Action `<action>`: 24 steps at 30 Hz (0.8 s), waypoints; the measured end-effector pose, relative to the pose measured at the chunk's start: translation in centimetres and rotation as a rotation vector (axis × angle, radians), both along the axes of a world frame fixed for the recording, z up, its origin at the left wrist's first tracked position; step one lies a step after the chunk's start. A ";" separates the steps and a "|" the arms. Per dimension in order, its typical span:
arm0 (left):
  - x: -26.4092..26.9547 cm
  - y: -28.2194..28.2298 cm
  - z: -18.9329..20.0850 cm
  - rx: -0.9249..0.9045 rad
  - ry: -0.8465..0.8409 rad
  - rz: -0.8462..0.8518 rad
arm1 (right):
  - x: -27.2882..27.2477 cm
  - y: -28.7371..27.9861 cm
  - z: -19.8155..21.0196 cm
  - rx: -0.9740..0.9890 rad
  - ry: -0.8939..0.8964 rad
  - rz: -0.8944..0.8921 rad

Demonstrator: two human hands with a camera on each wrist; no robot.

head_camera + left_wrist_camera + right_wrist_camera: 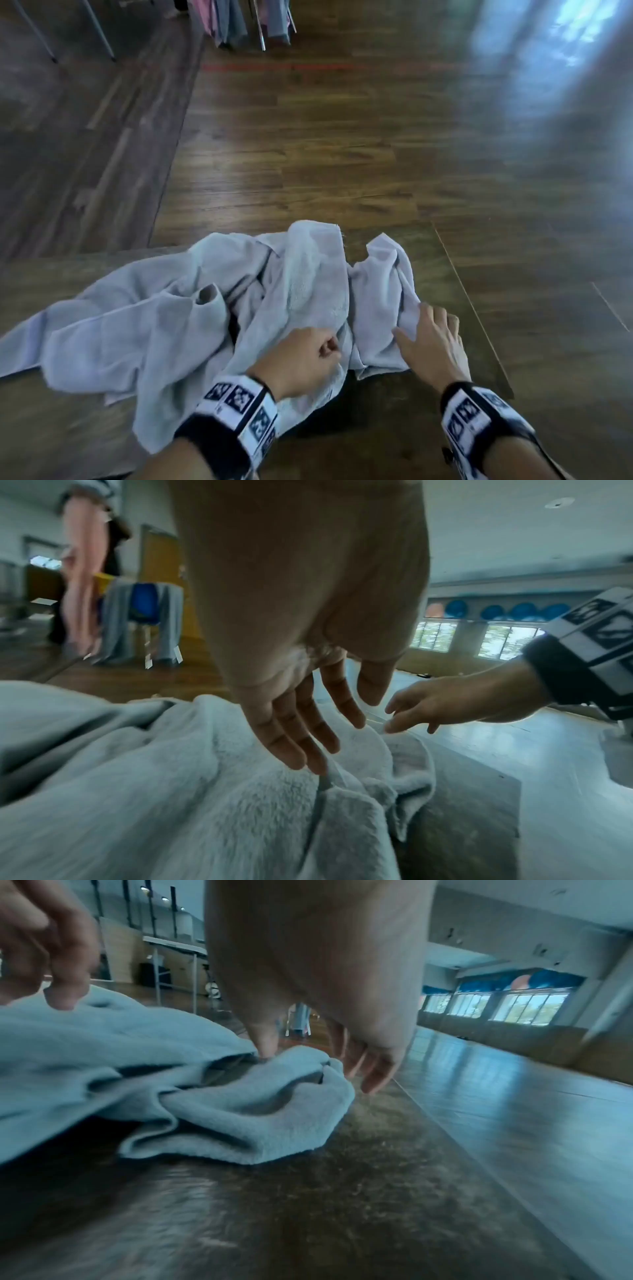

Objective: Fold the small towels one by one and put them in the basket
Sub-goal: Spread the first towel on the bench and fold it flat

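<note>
Several light grey-blue towels (pixel 171 325) lie crumpled in a pile on a dark wooden table (pixel 394 428). My left hand (pixel 308 353) hangs over the middle of the pile. In the left wrist view its fingers (pixel 291 745) point down nearly straight, and their tips touch the terry cloth (pixel 171 804). My right hand (pixel 431 339) rests spread on the right end of the towel (pixel 380 291) that lies furthest right. In the right wrist view its thumb (pixel 267 1042) touches the top of that towel (pixel 240 1118) and its fingers (pixel 373 1069) hang past the edge. No basket is in view.
The table's right edge (pixel 472 308) runs just beyond my right hand, with wooden floor (pixel 342 137) past it. A rack of hanging clothes (pixel 239 24) and chair legs (pixel 99 31) stand far back. Another person (pixel 85 574) stands off to the left.
</note>
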State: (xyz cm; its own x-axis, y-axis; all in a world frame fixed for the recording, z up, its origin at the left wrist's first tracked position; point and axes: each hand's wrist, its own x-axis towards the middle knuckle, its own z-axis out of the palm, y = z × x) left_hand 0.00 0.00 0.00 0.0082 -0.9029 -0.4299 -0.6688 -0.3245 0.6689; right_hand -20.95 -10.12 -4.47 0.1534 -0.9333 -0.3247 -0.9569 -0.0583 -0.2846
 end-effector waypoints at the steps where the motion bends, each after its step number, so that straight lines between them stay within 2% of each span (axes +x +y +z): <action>1: -0.3 -1.2 -1.1 -0.019 -0.013 -0.034 | 0.1 -0.5 -1.4 -0.004 0.007 -0.064; 2: -0.3 -2.2 -1.9 -0.057 -0.051 -0.061 | 0.3 -0.8 -2.3 0.013 0.012 -0.123; 5: -0.3 -4.9 -3.8 -0.164 -0.096 -0.116 | 0.3 -2.3 -4.0 0.029 0.011 -0.099; 9: -0.5 -5.3 -4.4 -0.280 -0.214 -0.195 | 0.3 -3.6 -2.3 -0.104 -0.266 -0.005; 11: -0.6 -4.6 -3.5 -0.345 -0.265 -0.178 | 0.8 -3.4 0.3 -0.211 -0.512 0.001; 14: -1.6 -2.2 -1.0 -0.462 -0.197 -0.083 | 1.6 -0.6 5.4 -0.300 -0.843 0.050; 18: -3.0 1.3 3.0 -0.584 -0.238 0.092 | 2.5 5.0 11.9 -0.383 -1.101 0.193; 22: -2.2 4.1 5.6 -0.561 -0.357 0.168 | 1.7 8.7 17.7 -0.371 -1.352 0.238; 24: -1.6 5.5 6.2 -0.587 -0.260 0.237 | 1.1 9.9 20.2 -0.294 -1.445 0.261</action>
State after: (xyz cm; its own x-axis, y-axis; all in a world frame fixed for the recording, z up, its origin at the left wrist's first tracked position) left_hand -1.58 5.54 6.24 0.2709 -0.9469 0.1733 -0.7872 -0.1143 0.6060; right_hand -19.88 -0.23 15.73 0.3379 -0.8328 0.4386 0.1786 -0.4008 -0.8986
